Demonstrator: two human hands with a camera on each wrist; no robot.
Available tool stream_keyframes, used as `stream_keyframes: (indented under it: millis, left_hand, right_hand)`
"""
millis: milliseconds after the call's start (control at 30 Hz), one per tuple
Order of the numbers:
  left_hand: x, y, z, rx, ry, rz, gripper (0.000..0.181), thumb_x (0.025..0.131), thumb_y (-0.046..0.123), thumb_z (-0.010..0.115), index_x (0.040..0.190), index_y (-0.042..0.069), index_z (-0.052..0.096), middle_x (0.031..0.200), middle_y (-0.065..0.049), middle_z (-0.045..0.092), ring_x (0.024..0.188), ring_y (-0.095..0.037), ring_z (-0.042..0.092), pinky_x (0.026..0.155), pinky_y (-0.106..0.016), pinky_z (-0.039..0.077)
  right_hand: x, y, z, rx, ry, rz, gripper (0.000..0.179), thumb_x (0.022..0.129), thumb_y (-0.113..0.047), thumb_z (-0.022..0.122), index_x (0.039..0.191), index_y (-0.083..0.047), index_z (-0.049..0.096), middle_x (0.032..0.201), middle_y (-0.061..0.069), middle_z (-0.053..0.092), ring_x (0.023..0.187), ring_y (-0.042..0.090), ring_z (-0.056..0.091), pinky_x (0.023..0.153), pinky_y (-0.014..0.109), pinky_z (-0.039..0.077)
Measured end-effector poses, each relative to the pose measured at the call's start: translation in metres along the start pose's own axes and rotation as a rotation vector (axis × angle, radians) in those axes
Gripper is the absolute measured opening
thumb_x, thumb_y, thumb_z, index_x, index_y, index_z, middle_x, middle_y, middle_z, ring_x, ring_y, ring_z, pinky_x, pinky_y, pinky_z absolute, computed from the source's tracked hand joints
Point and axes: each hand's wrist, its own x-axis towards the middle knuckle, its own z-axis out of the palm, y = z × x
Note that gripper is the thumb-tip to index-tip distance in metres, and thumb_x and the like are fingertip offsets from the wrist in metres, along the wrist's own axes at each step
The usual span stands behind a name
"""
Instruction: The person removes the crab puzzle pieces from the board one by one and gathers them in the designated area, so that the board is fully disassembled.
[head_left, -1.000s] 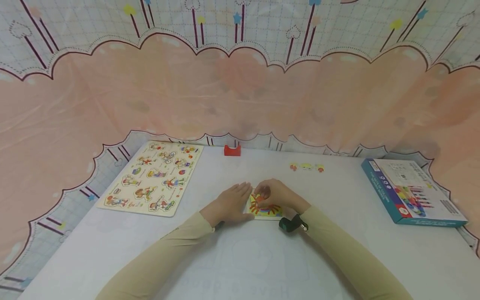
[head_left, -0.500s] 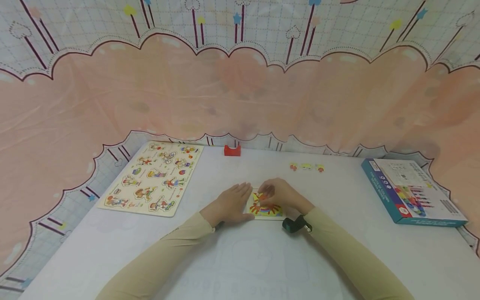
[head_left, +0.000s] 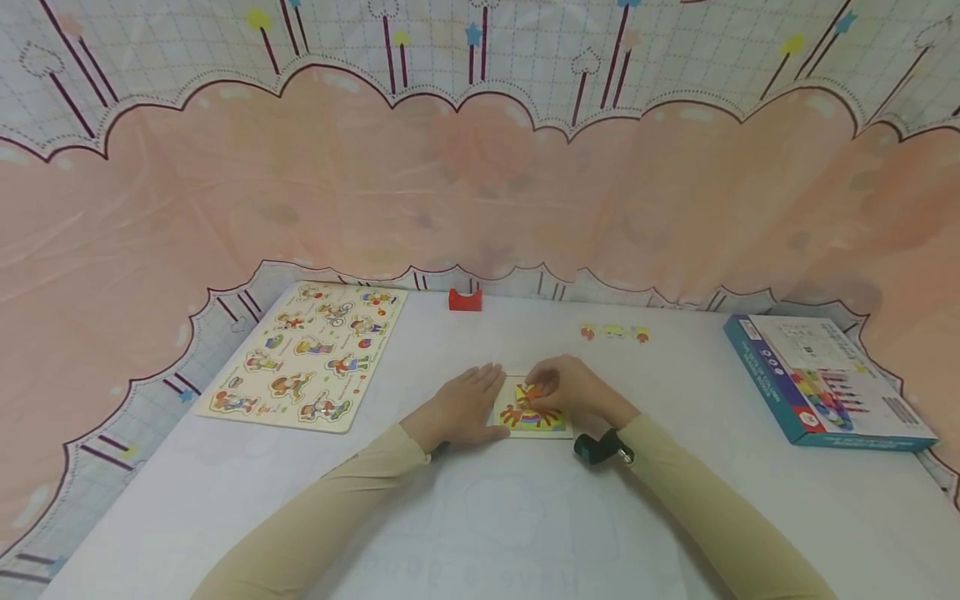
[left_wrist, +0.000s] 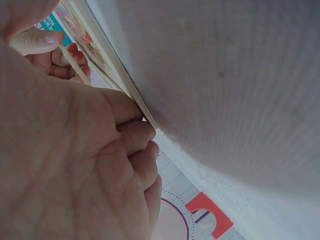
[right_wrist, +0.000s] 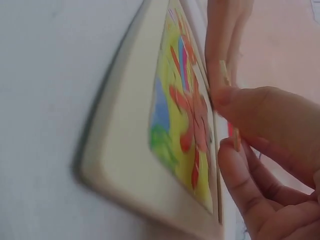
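Note:
My left hand [head_left: 463,408] lies on the table with its thumb spread, fingertips right at the left edge of a small wooden puzzle board [head_left: 536,434]. This board carries a bright red, yellow and blue picture, partly filled in along its lower half. Over its upper part, my right hand [head_left: 576,390] pinches a thin wooden puzzle piece [left_wrist: 76,65] between thumb and fingers. Seen from the right wrist, the piece [right_wrist: 236,139] stands nearly edge-on, close over the board, its printed face mostly hidden by the fingers.
Three small puzzle pieces [head_left: 614,332] lie in a row behind the right hand. A large picture board [head_left: 300,358] is at left, a red notched block [head_left: 465,301] at the back, and a teal-edged box [head_left: 828,383] at right. A patterned cloth [head_left: 480,183] hangs behind the table.
My right hand has shifted a little to the right with the puzzle piece, uncovering more of the board's picture. The left hand has stayed in place.

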Motion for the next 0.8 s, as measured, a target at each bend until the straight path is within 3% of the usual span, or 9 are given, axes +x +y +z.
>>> stream_keyframes:
  millis: [367, 567, 800]
  left_hand:
    - [0.001, 0.001, 0.0, -0.004, 0.0, -0.007, 0.087, 0.089, 0.059, 0.049, 0.15, 0.003, 0.019, 0.158, -0.01, 0.018, 0.147, -0.022, 0.014, 0.121, -0.034, 0.015]
    - [0.0, 0.002, -0.001, -0.013, 0.002, -0.012, 0.087, 0.089, 0.058, 0.05, 0.149, 0.003, 0.02, 0.158, -0.01, 0.019, 0.147, -0.022, 0.014, 0.121, -0.034, 0.015]
    - [-0.002, 0.002, -0.002, -0.016, -0.002, -0.009, 0.088, 0.089, 0.059, 0.05, 0.15, 0.003, 0.019, 0.158, -0.01, 0.018, 0.147, -0.022, 0.014, 0.121, -0.035, 0.015]
  right_hand:
    - [-0.01, 0.027, -0.016, 0.003, 0.112, 0.007, 0.027, 0.078, -0.022, 0.076, 0.102, -0.013, 0.068, 0.096, 0.0, 0.068, 0.087, 0.013, 0.061, 0.082, 0.031, 0.053]
    - [-0.015, 0.047, -0.028, 0.033, 0.232, -0.002, 0.03, 0.078, -0.016, 0.075, 0.105, -0.005, 0.069, 0.099, 0.01, 0.07, 0.088, 0.02, 0.065, 0.082, 0.036, 0.055]
    - [-0.017, 0.068, -0.044, 0.071, 0.322, 0.065, 0.033, 0.08, -0.012, 0.073, 0.11, -0.001, 0.066, 0.104, 0.016, 0.069, 0.092, 0.026, 0.066, 0.084, 0.039, 0.055]
